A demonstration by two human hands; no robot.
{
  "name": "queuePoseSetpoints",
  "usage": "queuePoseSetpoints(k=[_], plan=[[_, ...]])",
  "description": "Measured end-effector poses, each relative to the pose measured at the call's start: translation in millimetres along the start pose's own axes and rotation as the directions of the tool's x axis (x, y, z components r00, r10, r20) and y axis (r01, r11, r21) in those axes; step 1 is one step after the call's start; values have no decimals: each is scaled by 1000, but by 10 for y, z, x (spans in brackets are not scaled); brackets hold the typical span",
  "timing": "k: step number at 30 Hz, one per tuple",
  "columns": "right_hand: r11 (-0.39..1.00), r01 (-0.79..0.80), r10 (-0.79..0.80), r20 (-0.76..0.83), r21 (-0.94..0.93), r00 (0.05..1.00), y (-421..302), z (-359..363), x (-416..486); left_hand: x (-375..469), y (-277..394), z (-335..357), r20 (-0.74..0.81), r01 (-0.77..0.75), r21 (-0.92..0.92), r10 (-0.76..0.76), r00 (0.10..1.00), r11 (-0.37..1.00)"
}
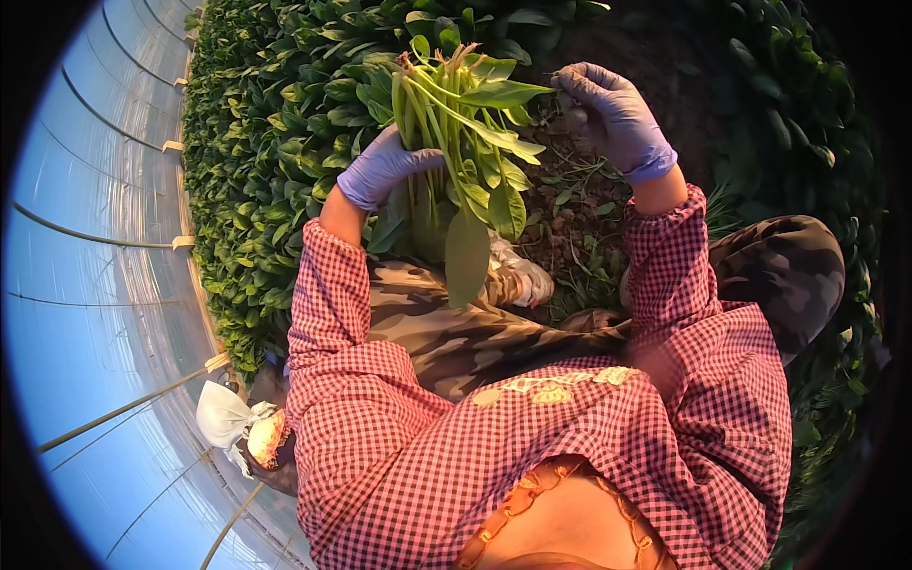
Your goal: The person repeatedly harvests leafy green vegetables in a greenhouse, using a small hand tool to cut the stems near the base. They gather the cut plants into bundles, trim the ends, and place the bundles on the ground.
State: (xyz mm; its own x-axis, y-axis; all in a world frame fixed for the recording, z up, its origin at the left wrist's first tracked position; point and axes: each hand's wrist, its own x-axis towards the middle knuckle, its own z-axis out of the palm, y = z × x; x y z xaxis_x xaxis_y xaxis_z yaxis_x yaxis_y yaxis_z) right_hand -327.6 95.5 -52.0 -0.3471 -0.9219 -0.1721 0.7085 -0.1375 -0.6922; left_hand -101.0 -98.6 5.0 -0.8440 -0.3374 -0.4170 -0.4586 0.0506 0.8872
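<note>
My left hand [388,165], in a purple disposable glove, grips a bunch of leafy greens [425,117] that look like spinach. Its trimmed, pinkish root ends point away from me, and several long leaves hang down towards my lap. To the right, my right hand [605,107] wears a matching glove with soiled fingertips. Thumb and forefinger are pinched together beside the tip of a leaf; whether something small sits between them is not clear. Bare soil [563,206] strewn with loose leaves and stems lies below the right hand.
A dense bed of the same greens [271,164] fills the left, with more plants [805,121] in shade on the right. My camouflage trouser legs [427,320] are folded before me. Another person with a white head covering [224,417] is at lower left, beside the greenhouse film wall [92,263].
</note>
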Motion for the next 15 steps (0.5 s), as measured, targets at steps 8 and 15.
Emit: queuePoseSetpoints(k=[8, 15], plan=[[480, 366, -597, 8, -798, 802, 379, 315, 123, 109, -133, 40, -181, -74, 135, 98, 979, 988], [200, 198, -540, 61, -960, 839, 329, 926, 166, 211, -118, 117, -311, -144, 646, 431, 847, 749]])
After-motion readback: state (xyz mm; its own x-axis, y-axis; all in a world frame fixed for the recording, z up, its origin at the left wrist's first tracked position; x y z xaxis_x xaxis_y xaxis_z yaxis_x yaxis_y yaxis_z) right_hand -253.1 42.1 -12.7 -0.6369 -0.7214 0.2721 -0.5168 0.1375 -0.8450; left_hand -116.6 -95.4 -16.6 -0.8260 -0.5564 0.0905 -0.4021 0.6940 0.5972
